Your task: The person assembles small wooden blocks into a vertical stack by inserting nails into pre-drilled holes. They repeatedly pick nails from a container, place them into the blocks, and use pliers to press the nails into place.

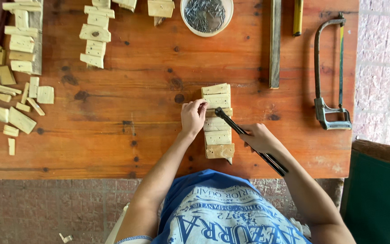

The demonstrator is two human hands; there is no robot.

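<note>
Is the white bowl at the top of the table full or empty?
Partly full: the white bowl holds a heap of dark metal nails covering its bottom.

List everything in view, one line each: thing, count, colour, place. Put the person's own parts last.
Wooden table: one, reddish-brown, fills most of the view.
Slat assembly: one, pale wood, table centre under both hands.
Hammer: one, black, over the assembly.
Bowl of nails: one, white bowl, grey nails, top centre.
Hacksaw: one, dark metal, right edge of the table.
Wooden strip: one, dark brown, upper right.
Yellow tool: one, top right, kind unclear.
Wood offcuts: many, pale, left side and top.
Left hand: on the assembly's left edge.
Right hand: gripping the hammer.
</note>
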